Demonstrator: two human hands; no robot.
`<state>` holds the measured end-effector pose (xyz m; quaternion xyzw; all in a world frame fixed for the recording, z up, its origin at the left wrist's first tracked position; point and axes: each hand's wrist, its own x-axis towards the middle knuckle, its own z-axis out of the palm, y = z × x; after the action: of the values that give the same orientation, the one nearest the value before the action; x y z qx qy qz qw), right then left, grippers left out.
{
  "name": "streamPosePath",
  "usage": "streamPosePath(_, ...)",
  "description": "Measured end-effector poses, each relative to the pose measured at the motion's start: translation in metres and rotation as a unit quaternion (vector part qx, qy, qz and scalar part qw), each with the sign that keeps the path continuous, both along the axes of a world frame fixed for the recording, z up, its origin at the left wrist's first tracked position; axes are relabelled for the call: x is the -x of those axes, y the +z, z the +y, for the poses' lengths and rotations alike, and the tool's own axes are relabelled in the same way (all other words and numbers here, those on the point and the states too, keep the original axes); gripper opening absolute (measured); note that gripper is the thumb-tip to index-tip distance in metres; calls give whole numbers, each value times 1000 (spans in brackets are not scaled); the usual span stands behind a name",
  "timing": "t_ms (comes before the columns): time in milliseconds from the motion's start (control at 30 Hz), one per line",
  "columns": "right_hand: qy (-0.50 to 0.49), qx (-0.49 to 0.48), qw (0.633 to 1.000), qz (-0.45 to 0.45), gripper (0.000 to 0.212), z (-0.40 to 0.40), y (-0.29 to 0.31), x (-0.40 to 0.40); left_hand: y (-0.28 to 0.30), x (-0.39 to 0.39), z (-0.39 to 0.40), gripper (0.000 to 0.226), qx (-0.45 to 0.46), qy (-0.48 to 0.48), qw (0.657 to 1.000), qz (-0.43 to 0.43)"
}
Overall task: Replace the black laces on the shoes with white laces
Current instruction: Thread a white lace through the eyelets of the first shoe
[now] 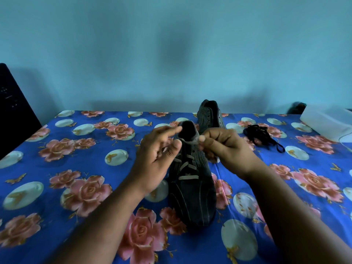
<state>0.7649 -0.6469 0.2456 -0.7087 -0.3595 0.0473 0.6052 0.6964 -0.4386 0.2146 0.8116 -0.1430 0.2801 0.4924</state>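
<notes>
A dark pinstriped shoe [193, 195] lies toe toward me on the blue floral cloth, with a white lace [187, 166] crossed through its eyelets. My left hand [156, 159] pinches the lace end at the shoe's top left. My right hand [222, 147] is closed on the lace at the top right eyelet. A second dark shoe [209, 114] stands behind, with empty eyelets. A pile of black laces [262, 137] lies to the right of the shoes.
The blue rose-patterned cloth [76, 168] covers the whole table. A white box [327, 121] sits at the far right edge. A black object [13, 107] stands at the far left. A blue wall rises right behind the table.
</notes>
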Motion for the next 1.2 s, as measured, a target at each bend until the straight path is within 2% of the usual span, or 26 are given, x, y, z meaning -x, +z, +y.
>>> streamPosePath(67,25,20,999,-16,26,7,-2,5,1,-1,-6,41,-34,-23,999,-21)
streamPosePath(167,26,23,999,-29,28,10,-3,6,-2,-5,-6,29,-2,-44,999,-9)
streamPosePath(233,8,32,999,-39,25,8,-2,5,-3,-6,0,27,25,-18,1000,1)
streamPosePath(367,-39,0,999,8,31,-3,1,-4,0,-7,14,15,168,61,982,53)
streamPosePath(500,-85,-14,996,16,32,-10,3,-9,-9,-14,29,16,176,166,962,129)
streamPosePath(567,-96,-11,995,13,32,-10,2,-8,-14,-16,32,16,117,210,961,137)
streamPosePath(600,-90,-7,996,7,32,-9,2,-7,-14,-16,31,23,59,218,969,100)
streamPosePath(633,-80,1,997,-4,31,-8,1,-6,-15,-14,29,35,15,200,978,53)
streamPosePath(700,-54,30,997,-42,26,-1,-1,-2,-11,-9,17,47,1,94,996,-5)
streamPosePath(767,-27,54,996,-71,23,6,-2,2,-11,-5,5,45,-16,20,999,-23)
streamPosePath(867,0,71,994,-81,19,9,-7,1,-9,-4,-6,33,-80,32,996,-29)
streamPosePath(933,-1,77,994,-81,17,8,-9,-1,-10,-4,-4,27,-46,25,999,-7)
streamPosePath(1100,-52,88,992,-74,16,-3,-9,-8,-7,-4,3,7,145,30,986,74)
streamPosePath(1200,-75,88,991,-65,16,-5,-10,-11,-9,-7,11,10,159,50,981,95)
